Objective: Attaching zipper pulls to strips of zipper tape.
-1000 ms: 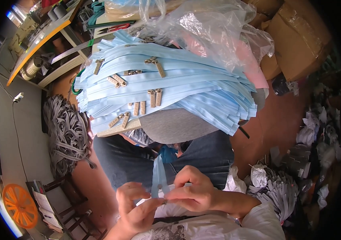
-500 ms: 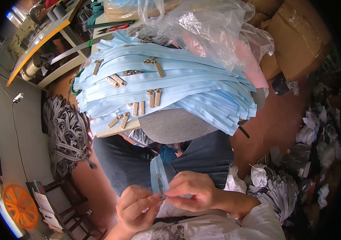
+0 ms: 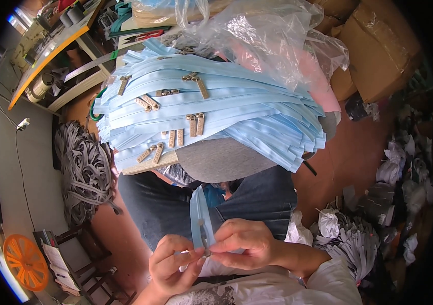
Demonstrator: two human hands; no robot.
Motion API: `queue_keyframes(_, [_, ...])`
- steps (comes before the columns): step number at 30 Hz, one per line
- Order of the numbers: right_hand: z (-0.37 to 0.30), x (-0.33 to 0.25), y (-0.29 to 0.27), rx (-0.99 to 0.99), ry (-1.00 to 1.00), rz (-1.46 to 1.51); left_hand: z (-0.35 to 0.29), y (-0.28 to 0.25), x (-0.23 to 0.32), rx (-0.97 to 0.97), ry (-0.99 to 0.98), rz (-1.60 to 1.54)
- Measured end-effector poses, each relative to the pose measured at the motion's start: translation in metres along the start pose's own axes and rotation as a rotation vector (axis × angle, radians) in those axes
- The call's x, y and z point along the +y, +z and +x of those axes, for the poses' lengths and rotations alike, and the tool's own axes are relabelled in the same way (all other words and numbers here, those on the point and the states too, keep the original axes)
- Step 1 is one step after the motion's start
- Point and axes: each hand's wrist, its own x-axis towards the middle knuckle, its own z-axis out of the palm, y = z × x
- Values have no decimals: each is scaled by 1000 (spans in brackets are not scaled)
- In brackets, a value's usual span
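Above my lap, a light blue zipper stands up between my hands, its tape running away from me. My left hand pinches the near end between thumb and fingers. From the other side, my right hand grips the same end with its fingertips. A small metal piece shows at the pinch, partly hidden by the fingertips. In front of me lies a broad pile of light blue zippers, with several tan-and-metal zipper pulls on top.
The pile rests on a grey padded surface. Behind it are clear plastic bags and red-handled scissors. Cardboard boxes stand far right. Grey tape bundles lie on the floor at left, with more grey strips at right.
The far end of the blue zipper in my hands has risen slightly and shifted a little. Both hands keep nearly the same place and grip.
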Motion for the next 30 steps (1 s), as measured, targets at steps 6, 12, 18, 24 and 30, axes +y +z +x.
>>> queue_keyframes(6, [-1,1,1,3,-1,2,-4,3,-3,10,-18,-21])
queue_keyframes(12, [0,1,1,9,-35,-41,-6,6,-3,14,-6,-49])
queue_keyframes(18, [-1,1,5,36,-87,-99,-9,12,-1,59,8,-30])
queue_keyframes(24, [0,-2,6,59,-115,-138,-10,16,-2,100,78,50])
queue_keyframes(30, [-3,0,6,73,-142,-92,-15,17,-2,155,-64,-161])
